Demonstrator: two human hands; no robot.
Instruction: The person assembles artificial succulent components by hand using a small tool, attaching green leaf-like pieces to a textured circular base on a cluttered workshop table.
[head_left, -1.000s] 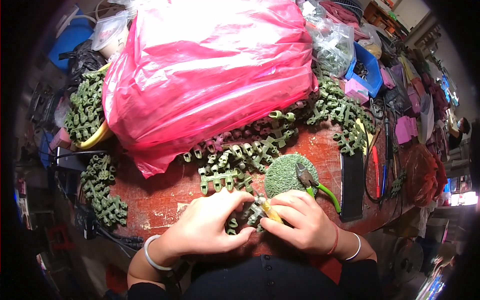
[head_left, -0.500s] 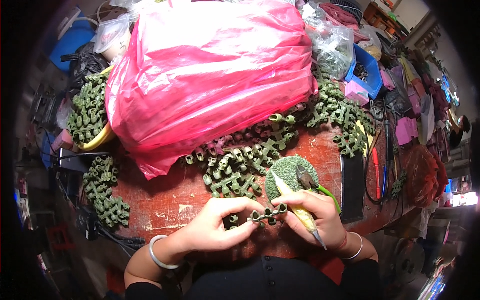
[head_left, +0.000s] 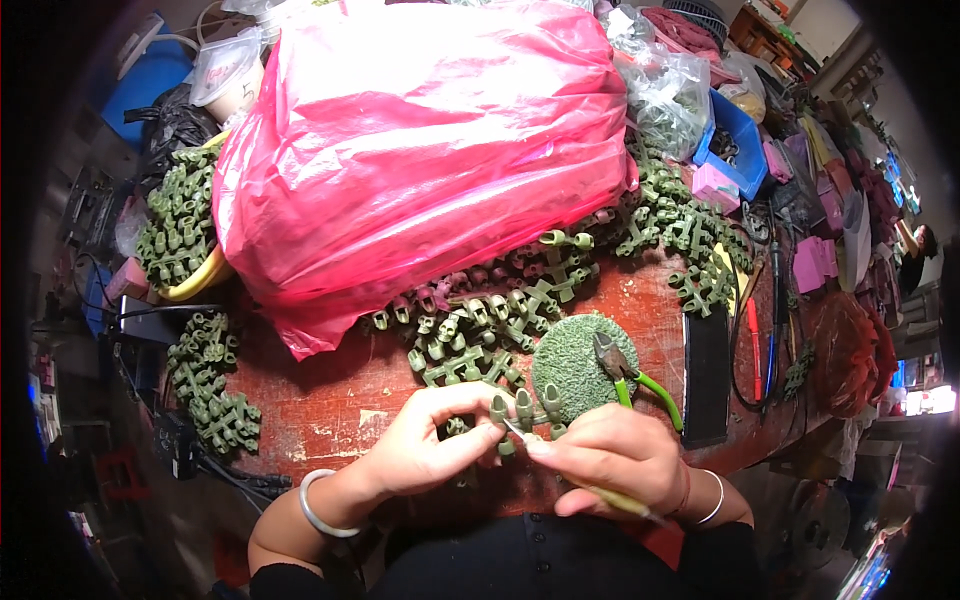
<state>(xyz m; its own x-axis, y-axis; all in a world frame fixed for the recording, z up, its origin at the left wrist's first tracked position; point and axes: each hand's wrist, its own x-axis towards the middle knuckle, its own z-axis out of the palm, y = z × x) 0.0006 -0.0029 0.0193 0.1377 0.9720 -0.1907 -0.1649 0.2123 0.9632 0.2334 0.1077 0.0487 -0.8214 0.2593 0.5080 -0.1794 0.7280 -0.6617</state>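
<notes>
Near the front of the table, my left hand (head_left: 435, 435) pinches a small green branched piece (head_left: 524, 405) with a row of hollow, cup-like ends. My right hand (head_left: 625, 455) is closed on a slim hand tool (head_left: 612, 497) with a yellowish wrapped handle. Its thin metal tip points left and meets the green piece close to my left fingertips. Just beyond my right hand lies a round green textured pad (head_left: 568, 362). Green-handled cutters (head_left: 622, 370) rest with their jaws on the pad's right side.
A large pink plastic bag (head_left: 430, 150) covers the far middle. Heaps of similar green pieces (head_left: 465, 365) lie before it and at both sides. To the right are a dark flat slab (head_left: 706, 380), a red pen (head_left: 753, 345), cables and a blue bin (head_left: 735, 140).
My right hand has turned the tool, bringing its thin tip from the lower right to the green piece. The piece now stands more upright in my left hand, and the right fingers have left it.
</notes>
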